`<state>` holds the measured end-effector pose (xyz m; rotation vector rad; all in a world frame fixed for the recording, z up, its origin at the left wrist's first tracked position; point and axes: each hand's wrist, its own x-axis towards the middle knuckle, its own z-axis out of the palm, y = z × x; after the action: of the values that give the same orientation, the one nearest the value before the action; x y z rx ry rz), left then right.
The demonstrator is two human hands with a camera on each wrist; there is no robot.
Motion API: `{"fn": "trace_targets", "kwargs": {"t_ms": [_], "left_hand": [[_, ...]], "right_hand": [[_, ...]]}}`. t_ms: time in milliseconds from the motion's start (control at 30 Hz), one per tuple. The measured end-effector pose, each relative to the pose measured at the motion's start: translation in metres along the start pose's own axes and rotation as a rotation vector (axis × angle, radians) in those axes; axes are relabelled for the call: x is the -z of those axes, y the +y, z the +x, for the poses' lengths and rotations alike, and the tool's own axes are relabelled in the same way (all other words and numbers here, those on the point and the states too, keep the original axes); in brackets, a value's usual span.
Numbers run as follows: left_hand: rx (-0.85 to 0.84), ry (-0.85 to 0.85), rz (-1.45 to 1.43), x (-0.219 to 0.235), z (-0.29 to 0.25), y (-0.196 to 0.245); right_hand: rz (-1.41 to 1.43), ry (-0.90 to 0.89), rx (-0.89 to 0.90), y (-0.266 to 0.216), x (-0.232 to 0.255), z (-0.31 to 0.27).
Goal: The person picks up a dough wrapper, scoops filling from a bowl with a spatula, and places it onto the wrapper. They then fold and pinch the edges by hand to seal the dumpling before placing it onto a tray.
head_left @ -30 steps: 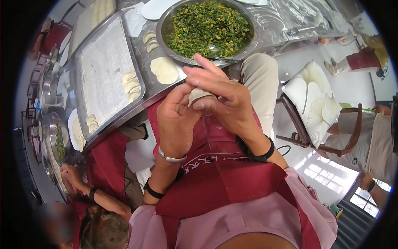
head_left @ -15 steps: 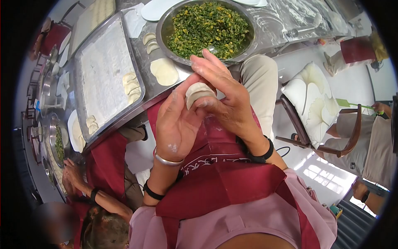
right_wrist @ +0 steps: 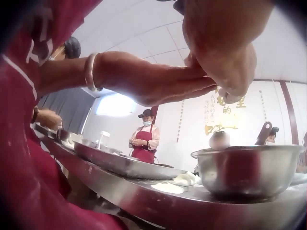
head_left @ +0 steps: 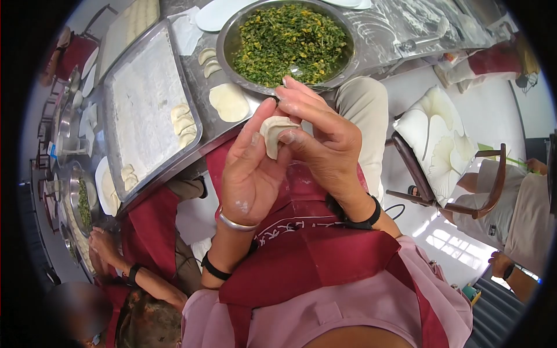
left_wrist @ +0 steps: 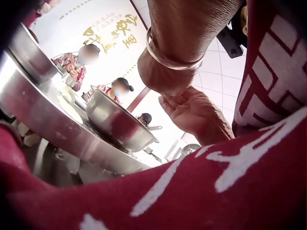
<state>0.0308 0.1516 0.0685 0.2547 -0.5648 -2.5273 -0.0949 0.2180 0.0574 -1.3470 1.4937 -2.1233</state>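
A folded piece of pale dough is between the two hands in the head view, its curved edge upward. The right hand pinches its right part between thumb and forefinger, the other fingers stretched toward the bowl. The left hand, palm up with fairly straight fingers, supports the dough from the left and below. In the left wrist view the left hand partly hides the right hand. The right wrist view shows the left hand below the right hand; the dough is hidden there.
A metal bowl of chopped green and yellow filling stands beyond the hands. Left of it lie a flat dough round, two folded pieces and a floured tray holding several more. Another person's hands are at lower left.
The left hand has turned from curled round the dough to lying more open, palm up. The dough shows more of its curved side, and the right hand has shifted slightly right.
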Motion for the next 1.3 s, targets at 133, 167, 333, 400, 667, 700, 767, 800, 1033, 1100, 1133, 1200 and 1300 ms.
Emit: {"fn": "trace_targets", "kwargs": {"t_ms": [133, 167, 333, 400, 667, 700, 767, 800, 1033, 1100, 1133, 1200, 1300], "left_hand": [[-0.015, -0.008, -0.003, -0.005, 0.0, -0.003], [-0.013, -0.006, 0.016, -0.006, -0.001, -0.004], [0.0, 0.019, 0.071, -0.008, -0.002, -0.005], [-0.002, 0.021, 0.022, -0.007, -0.002, -0.005], [0.029, -0.002, -0.037, -0.007, -0.001, -0.002], [0.032, -0.015, -0.039, -0.003, -0.002, -0.003], [0.041, -0.033, -0.037, -0.002, -0.002, -0.004], [0.047, -0.037, -0.033, -0.003, -0.002, -0.003], [0.087, -0.056, -0.108, 0.004, -0.003, 0.002], [0.115, -0.047, -0.076, 0.002, -0.004, 0.004], [0.129, -0.043, -0.06, 0.001, -0.004, 0.004], [0.143, -0.002, -0.029, 0.003, -0.006, 0.003], [0.173, -0.025, -0.022, 0.01, -0.008, 0.005]], "right_hand": [[0.06, 0.075, -0.025, -0.003, -0.003, -0.001], [0.05, 0.068, -0.018, -0.003, -0.002, -0.001], [-0.004, 0.003, -0.001, -0.004, 0.003, 0.0], [-0.052, -0.035, 0.048, -0.001, 0.007, 0.002], [0.063, 0.049, -0.095, -0.011, 0.0, 0.004], [0.053, 0.014, -0.068, -0.008, 0.003, 0.004], [0.029, -0.034, -0.015, -0.002, 0.008, 0.003], [0.016, -0.049, 0.011, 0.0, 0.01, 0.003], [0.035, -0.148, -0.085, -0.008, 0.015, 0.01], [0.015, -0.184, -0.075, -0.011, 0.016, 0.012], [0.005, -0.203, -0.07, -0.011, 0.018, 0.013], [-0.052, -0.304, 0.002, -0.006, 0.024, 0.014], [-0.074, -0.369, 0.037, -0.001, 0.03, 0.013]]}}
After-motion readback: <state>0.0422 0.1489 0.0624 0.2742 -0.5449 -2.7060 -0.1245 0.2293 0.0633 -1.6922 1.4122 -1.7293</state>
